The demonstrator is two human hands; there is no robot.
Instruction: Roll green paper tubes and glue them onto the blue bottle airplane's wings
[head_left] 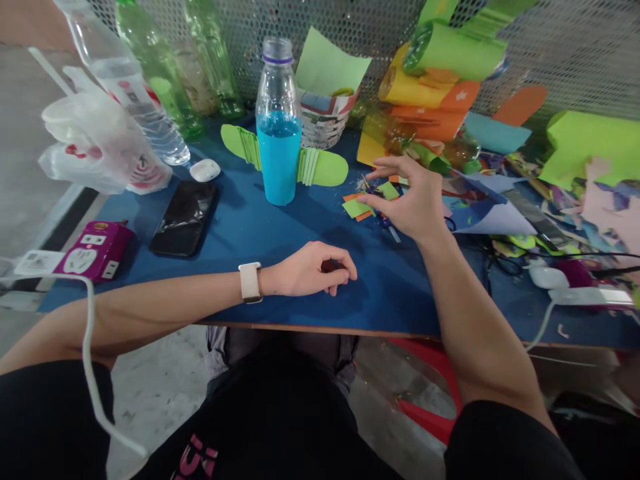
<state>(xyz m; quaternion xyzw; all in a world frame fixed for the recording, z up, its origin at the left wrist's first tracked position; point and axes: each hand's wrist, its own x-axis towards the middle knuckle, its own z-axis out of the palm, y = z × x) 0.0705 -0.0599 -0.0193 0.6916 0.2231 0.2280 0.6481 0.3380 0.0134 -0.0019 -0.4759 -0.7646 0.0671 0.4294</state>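
Paper pieces (355, 209) partly behind the spread right hand (416, 200); left hand (307, 269) curled, its grip unclear.

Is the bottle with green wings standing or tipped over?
Upright: the bottle stands on the blue table, its neck pointing up.

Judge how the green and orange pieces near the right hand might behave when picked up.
The green and orange pieces look flat and thin like paper, so probably light and easily bent. Some overlap, so lifting one could slide its neighbours. Their low edges may be awkward to pinch.
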